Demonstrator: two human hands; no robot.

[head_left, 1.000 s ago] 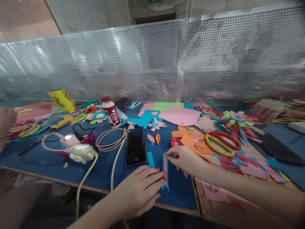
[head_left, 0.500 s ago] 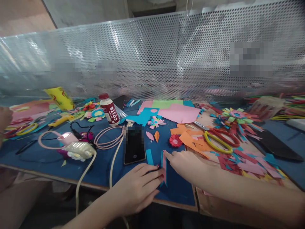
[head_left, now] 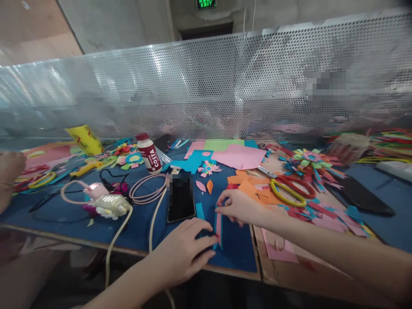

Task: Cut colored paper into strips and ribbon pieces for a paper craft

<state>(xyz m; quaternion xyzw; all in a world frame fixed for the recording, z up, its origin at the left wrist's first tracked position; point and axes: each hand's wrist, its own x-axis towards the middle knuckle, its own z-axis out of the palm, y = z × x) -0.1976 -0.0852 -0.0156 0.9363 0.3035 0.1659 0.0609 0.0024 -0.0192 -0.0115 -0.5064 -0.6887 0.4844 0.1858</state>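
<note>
A narrow pink and blue paper strip [head_left: 219, 227] lies lengthwise on the blue table, its lower end notched, pink layered over blue. My left hand [head_left: 186, 249] reaches in from the left, fingers spread, with fingertips at the strip's lower part. At its top end, the thumb and index finger of my right hand [head_left: 238, 208] are pinched together on the paper. A short blue paper piece [head_left: 200, 210] lies just left of the strip. Behind my right hand a red paper flower [head_left: 232, 186] is partly hidden.
A phone [head_left: 180, 199] lies left of the strip, with a cable [head_left: 154, 214] beside it. Red and yellow scissors [head_left: 288, 191] rest among orange scraps on the right. A bottle [head_left: 149, 154] stands behind. Another person's hand [head_left: 13, 176] shows at far left.
My right hand has gone from a finger pressing the strip's top to a pinch there. My left fingers have spread somewhat. The camera view has tilted up slightly.
</note>
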